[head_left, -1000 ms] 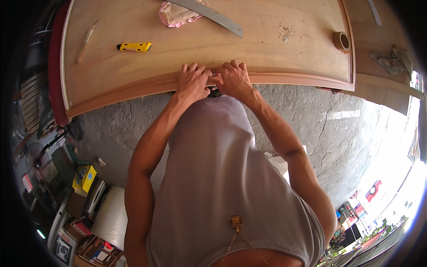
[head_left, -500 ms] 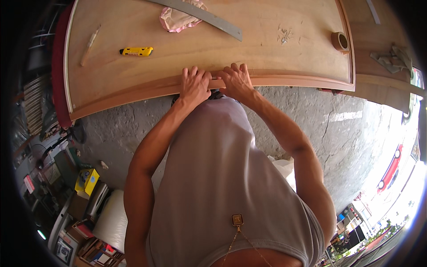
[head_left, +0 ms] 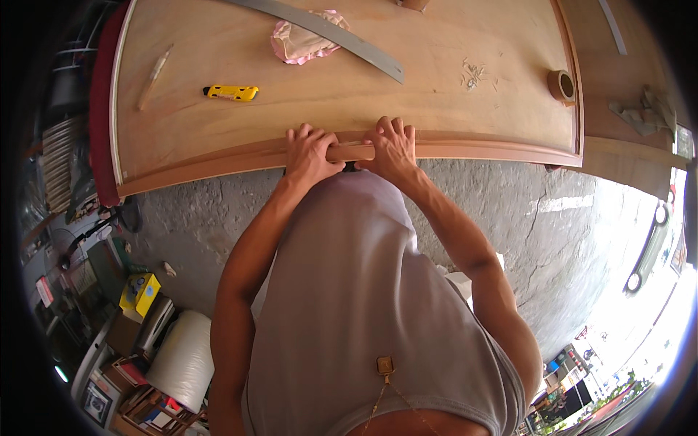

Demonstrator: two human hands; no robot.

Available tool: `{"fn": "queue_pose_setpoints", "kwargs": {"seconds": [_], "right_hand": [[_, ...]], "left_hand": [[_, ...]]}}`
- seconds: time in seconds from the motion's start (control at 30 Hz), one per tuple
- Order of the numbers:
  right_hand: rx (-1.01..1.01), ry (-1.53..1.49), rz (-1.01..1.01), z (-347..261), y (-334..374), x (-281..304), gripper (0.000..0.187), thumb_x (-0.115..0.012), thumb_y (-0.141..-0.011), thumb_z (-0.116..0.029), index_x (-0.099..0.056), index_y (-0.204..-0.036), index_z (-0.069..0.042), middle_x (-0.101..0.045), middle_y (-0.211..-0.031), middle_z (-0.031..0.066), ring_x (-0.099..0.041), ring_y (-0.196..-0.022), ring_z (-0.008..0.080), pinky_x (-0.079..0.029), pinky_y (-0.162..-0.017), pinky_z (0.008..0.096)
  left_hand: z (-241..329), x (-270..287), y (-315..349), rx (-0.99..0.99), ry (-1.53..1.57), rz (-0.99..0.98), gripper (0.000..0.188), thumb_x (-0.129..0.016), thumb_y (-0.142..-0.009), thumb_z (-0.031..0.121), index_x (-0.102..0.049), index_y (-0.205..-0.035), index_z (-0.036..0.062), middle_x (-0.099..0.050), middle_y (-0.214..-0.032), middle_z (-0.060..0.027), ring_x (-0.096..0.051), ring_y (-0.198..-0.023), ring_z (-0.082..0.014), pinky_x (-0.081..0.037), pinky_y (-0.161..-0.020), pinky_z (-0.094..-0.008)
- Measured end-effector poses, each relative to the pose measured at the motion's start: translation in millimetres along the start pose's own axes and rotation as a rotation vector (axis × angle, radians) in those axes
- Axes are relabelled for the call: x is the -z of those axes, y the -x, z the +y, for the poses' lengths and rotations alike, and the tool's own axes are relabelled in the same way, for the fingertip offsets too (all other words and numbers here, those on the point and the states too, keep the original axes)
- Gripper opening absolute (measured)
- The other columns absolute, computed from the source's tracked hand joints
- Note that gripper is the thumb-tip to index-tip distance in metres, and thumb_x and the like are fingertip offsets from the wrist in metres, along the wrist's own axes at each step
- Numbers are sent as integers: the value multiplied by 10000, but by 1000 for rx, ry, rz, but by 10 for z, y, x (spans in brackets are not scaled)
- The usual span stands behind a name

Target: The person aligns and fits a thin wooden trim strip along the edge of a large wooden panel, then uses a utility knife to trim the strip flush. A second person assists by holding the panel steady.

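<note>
A large wooden panel [head_left: 240,120] lies in front of me, with a brown-faced raised frame [head_left: 472,149] along its near edge. My left hand [head_left: 311,154] is bent over this edge, fingers on the far side and thumb on the near side. Close by on its right, my right hand [head_left: 392,149] grips the edge in the same way, its fingers curled. Between the two hands a short brown strip [head_left: 352,152] shows on the frame; its ends go under my hands, and I cannot tell whether it is tape or wood.
On the panel lie a yellow utility knife [head_left: 233,93], a pencil-like stick [head_left: 155,76], a grey metal ruler [head_left: 327,33], a pink-edged cloth [head_left: 294,47], small scraps [head_left: 472,74] and a brown tape roll [head_left: 560,86]. A yellow box [head_left: 139,294] and wrapped roll [head_left: 185,363] stand at lower left.
My hands have moved slightly apart, so more of the brown strip shows between them. The panel sits a little lower in view. Outside, a grey-green car shows where a red one was.
</note>
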State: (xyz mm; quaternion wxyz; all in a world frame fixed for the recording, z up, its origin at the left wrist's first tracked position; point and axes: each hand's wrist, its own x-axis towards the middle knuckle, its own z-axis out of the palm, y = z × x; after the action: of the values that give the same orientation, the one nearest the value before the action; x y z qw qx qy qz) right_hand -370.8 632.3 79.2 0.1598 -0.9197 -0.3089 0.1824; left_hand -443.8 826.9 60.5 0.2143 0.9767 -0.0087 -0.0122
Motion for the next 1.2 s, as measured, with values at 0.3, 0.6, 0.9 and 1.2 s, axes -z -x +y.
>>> {"fn": "queue_pose_setpoints", "kwargs": {"seconds": [0.3,0.6,0.9,1.2], "right_hand": [[167,-66,74,-210,-126,-33,765,-901,-522,-321,-585,-1181,-98,-510,-1149,101,-462,-1123,299,-378,-918,441],[308,-96,35,-245,-184,-279,591,-856,-599,-228,-606,-1119,-101,-538,-1076,84,-492,-1078,286,-402,-897,418],[402,-117,164,-316,-267,-510,320,-716,-640,-111,-615,-940,-69,-569,-961,100,-521,-987,294,-405,-834,399],[319,-30,201,-480,-289,-455,352,-753,-647,-166,-611,-954,-67,-567,-996,108,-519,-1018,292,-393,-846,421]], "left_hand": [[49,42,15,33,20,-4,306,-818,-554,260,-692,-818,166,-651,-876,27,-535,-967,-220,-353,-851,-411],[-394,186,105,84,161,-47,198,-739,-656,190,-715,-851,211,-687,-782,92,-557,-895,-190,-337,-829,-395],[-226,159,67,-39,-51,-6,139,-730,-676,140,-687,-808,149,-651,-775,44,-553,-892,-203,-336,-817,-395],[-392,264,192,52,10,-7,137,-721,-679,130,-690,-803,179,-659,-831,67,-545,-912,-208,-323,-821,-404]]}}
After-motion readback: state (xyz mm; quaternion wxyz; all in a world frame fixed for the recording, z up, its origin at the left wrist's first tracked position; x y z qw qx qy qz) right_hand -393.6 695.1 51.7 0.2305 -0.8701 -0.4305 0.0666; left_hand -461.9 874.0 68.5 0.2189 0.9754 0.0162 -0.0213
